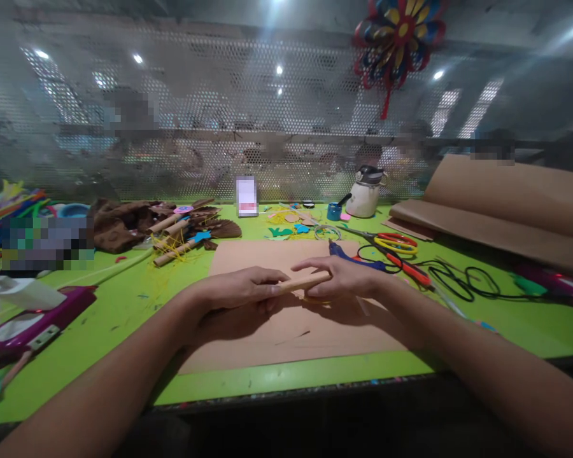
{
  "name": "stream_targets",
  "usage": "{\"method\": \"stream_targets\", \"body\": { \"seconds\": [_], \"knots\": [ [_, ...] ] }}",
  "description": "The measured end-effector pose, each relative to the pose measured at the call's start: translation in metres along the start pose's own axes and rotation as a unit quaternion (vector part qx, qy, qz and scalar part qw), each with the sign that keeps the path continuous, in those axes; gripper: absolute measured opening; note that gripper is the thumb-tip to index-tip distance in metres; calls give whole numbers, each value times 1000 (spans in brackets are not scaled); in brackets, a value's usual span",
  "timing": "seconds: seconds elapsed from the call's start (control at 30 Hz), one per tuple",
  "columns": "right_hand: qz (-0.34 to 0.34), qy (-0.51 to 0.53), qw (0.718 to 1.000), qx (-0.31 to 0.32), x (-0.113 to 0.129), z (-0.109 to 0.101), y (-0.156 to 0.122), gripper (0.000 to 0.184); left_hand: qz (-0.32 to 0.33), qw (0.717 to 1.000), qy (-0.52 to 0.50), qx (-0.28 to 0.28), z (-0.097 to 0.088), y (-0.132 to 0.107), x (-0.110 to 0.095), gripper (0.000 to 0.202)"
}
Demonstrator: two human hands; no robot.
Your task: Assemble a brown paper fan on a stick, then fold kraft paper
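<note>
Between my two hands is a short brown paper tube point(304, 280), slightly tilted, its right end higher. My left hand point(241, 287) pinches its left end with thumb and fingers. The right end rests in the grip of my right hand point(346, 278), whose index finger reaches out above the tube. Both hands are just over a sheet of brown kraft paper point(248, 346) lying flat on the green table point(210, 380). Beneath the right hand a thin yellowish strip partly shows; I cannot make out what it is. Right behind that hand lies a blue glue gun point(356, 259).
Scissors with red and yellow handles point(395, 245) and black cable point(458, 280) lie at the right. Large kraft paper point(496, 219) is behind them. Several brown tubes point(172, 253) lie left. A phone point(247, 196) stands at the back near a white jar point(364, 194). A purple power strip point(42, 321) sits at left.
</note>
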State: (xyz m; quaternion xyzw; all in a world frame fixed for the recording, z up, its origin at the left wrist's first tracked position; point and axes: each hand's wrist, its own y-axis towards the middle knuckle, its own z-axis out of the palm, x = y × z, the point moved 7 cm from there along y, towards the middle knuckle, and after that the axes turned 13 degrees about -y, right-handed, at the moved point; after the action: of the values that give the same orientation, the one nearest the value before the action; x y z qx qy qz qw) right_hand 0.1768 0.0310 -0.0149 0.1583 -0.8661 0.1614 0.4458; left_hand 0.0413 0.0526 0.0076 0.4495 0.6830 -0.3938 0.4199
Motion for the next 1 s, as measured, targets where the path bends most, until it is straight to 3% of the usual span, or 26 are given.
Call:
{"method": "stream_targets", "body": {
  "seconds": [0.23,0.4,0.77,0.87,1.0],
  "knots": [
    [-13,73,997,-12,-7,2,-2,59,5,998,-65,-12,0,-2,-4,31],
    [3,225,974,-30,-12,10,-8,62,-16,998,-63,1,1,-1,1,34],
    [38,171,984,-41,-26,13,3,93,-40,990,-130,-21,-7,-1,8,30],
    [25,143,989,-29,-26,15,5,83,-39,984,-172,-17,-5,-2,9,30],
    [18,99,994,-34,-24,15,5,53,-32,975,-219,-12,-5,-3,9,28]
  ]
}}
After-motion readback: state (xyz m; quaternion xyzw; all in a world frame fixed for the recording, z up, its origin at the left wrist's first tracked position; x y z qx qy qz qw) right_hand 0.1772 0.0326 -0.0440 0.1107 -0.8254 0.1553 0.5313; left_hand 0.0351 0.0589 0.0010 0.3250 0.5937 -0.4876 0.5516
